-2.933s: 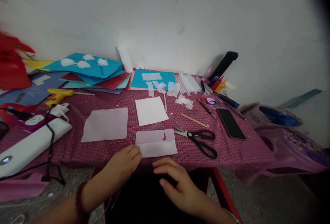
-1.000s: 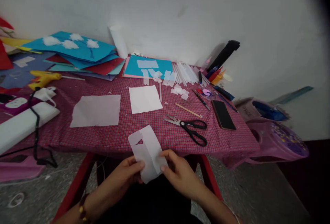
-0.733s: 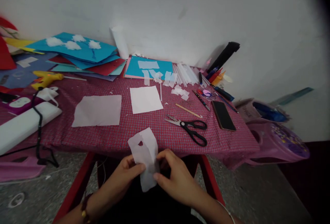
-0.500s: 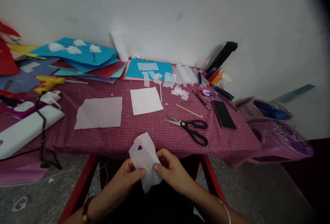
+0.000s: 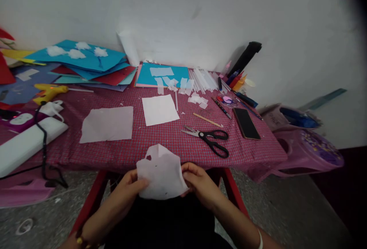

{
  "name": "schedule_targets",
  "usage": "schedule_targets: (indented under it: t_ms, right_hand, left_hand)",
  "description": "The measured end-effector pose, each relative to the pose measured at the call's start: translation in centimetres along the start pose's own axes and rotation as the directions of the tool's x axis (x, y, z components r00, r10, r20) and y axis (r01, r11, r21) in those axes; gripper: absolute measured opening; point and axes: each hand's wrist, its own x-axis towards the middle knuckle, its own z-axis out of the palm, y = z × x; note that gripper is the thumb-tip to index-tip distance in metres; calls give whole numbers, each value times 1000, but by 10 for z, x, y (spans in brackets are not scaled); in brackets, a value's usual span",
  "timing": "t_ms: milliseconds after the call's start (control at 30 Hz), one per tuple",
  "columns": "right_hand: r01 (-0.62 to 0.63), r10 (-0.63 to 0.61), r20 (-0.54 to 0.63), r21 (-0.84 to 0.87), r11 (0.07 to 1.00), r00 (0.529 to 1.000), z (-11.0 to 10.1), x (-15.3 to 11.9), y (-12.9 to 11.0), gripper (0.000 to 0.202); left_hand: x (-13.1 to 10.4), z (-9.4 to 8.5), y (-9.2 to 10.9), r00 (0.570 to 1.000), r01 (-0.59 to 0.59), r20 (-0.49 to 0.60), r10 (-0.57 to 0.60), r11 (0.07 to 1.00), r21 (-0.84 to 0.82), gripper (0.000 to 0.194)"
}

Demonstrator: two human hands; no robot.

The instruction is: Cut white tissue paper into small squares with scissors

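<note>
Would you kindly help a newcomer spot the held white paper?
Find the table under red checked cloth. Before its near edge, the left hand and right hand hold a thin white paper. It is the only sheet held, with a small hole.

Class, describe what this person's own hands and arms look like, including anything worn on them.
The left hand and right hand are gloveless, and no sleeves show. The left wrist wears a dark beaded bracelet with yellowish beads; the right arm wears a thin, pale bangle.

Red checked tablecloth: open scissors, phone, wooden stick, white paper square
</note>
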Motion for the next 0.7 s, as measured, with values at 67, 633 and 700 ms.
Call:
schedule_targets:
  t_ms: [67,633,700]
  right_hand:
    - [-33,28,66,71,997,997,-2,-2,1,36]
    - [234,-223,-70,301,925,972,27,7,-30,37]
    - [184,-172,-65,391,902,983,32,8,-29,37]
  left_hand:
    - [1,-7,-1,999,-16,-36,17,1000,17,36]
    - [25,6,104,818,-575,520,245,348,740,26]
    - [24,14,112,751,-492,426,504,-3,871,23]
